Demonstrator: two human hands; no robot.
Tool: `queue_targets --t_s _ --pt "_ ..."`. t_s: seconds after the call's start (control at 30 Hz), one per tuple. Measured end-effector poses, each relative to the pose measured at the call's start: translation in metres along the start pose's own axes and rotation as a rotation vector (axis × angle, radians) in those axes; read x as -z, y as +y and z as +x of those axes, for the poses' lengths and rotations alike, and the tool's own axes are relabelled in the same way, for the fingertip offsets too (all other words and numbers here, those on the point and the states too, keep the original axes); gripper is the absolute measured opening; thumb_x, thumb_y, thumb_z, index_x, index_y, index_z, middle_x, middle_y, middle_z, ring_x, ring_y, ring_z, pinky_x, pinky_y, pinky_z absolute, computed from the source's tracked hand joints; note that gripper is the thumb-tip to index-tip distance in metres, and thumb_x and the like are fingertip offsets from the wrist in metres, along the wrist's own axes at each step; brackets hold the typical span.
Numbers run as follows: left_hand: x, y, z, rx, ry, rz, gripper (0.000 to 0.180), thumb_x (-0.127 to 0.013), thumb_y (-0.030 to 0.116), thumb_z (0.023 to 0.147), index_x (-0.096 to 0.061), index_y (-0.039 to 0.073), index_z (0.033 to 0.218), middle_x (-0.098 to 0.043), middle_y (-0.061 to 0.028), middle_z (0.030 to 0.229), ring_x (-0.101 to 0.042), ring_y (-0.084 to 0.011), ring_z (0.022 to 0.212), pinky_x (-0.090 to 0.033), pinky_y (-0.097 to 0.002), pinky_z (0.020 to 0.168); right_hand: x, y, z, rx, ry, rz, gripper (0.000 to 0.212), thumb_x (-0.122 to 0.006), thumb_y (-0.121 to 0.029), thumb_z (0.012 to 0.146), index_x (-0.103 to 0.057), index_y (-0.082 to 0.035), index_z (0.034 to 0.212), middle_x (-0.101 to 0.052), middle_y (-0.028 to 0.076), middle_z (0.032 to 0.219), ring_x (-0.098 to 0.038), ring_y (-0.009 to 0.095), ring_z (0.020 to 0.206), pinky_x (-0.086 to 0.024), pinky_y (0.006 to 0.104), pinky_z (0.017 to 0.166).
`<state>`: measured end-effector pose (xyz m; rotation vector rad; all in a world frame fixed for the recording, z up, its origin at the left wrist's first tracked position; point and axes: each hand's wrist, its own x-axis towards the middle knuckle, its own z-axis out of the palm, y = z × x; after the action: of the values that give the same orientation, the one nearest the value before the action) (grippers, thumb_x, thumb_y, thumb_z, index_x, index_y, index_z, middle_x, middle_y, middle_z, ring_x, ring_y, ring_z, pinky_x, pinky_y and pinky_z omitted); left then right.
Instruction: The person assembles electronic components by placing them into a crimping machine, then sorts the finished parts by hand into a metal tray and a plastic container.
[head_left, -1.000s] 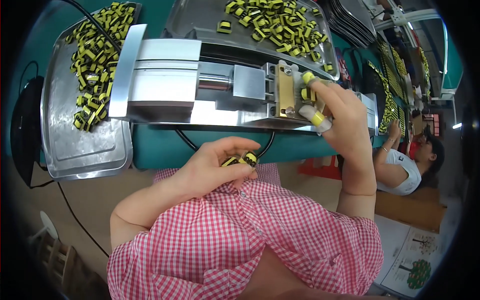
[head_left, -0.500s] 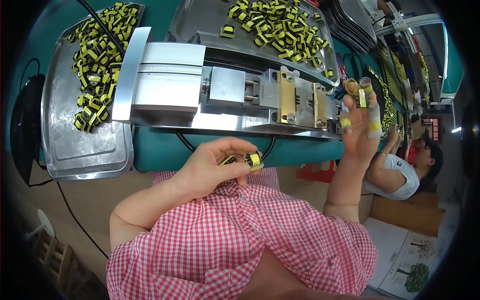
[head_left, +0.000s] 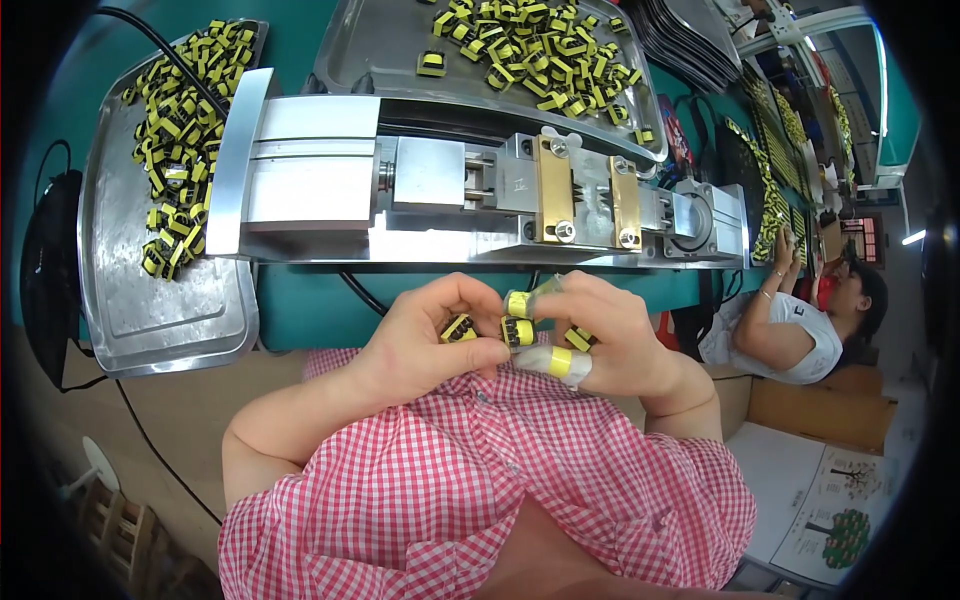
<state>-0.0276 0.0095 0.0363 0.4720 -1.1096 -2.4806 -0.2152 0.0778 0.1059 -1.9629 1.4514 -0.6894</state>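
In front of my chest my two hands meet over small yellow-and-black transformers. My left hand (head_left: pixel 415 325) is closed, with one transformer (head_left: pixel 459 328) lying within its curled fingers. Its fingertips also pinch a second transformer (head_left: pixel 517 332), which shows dark pins. My right hand (head_left: pixel 625 335), wearing pale finger covers bound with yellow tape, touches that second piece with its thumb and fingers. Another transformer (head_left: pixel 579 338) is tucked inside the right hand, partly hidden by the fingers. Just beyond the hands lies a metal clamping fixture (head_left: pixel 425 185) with two brass-coloured plates.
A metal tray (head_left: pixel 160 345) with heaped transformers stands at the left, and a second tray (head_left: pixel 385 60) of them lies behind the fixture. Black cables run over the green table (head_left: pixel 300 300). Dark stacked trays (head_left: pixel 685 45) are at the far right, where another person (head_left: pixel 785 325) sits.
My right hand has come down and left from beside the fixture's right end to meet my left hand, bringing a transformer with it. The left hand stays nearly in place.
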Motion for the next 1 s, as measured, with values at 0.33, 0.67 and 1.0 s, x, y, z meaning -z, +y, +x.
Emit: queue_targets --t_s 0.33,0.67,1.0 --pt "0.003 -0.003 0.002 0.167 0.022 -0.190 0.032 -0.043 -0.011 0.075 -0.043 -0.002 0.106 -0.048 -0.0177 0.111 -0.050 -0.0288 0.108 -0.048 -0.0369 0.084 0.063 0.020 0.012 -0.106 0.354 -0.494 0.032 -0.071 -0.004 0.064 -0.058 -0.002 0.093 -0.052 0.005 0.072 -0.047 0.014 0.058 -0.038 0.0238 0.053" --pt "0.005 0.004 0.003 0.283 -0.025 -0.128 0.023 -0.045 0.003 0.087 -0.040 -0.003 0.109 -0.054 -0.0237 0.105 -0.061 -0.0274 0.084 -0.055 -0.0332 0.068 0.061 0.021 0.026 0.095 0.234 -0.760 0.029 -0.068 -0.005 0.065 -0.059 -0.002 0.092 -0.058 0.010 0.078 -0.058 0.025 0.063 -0.044 0.0289 0.051" --pt "0.006 0.001 0.006 0.207 -0.138 -0.070 0.037 -0.044 0.000 0.085 -0.037 -0.007 0.121 -0.052 -0.0229 0.108 -0.061 -0.0234 0.082 -0.054 -0.0291 0.067 0.057 0.032 0.027 0.224 0.274 -0.715 0.024 -0.071 -0.008 0.063 -0.060 -0.002 0.084 -0.052 0.007 0.061 -0.052 0.022 0.049 -0.040 0.0299 0.042"
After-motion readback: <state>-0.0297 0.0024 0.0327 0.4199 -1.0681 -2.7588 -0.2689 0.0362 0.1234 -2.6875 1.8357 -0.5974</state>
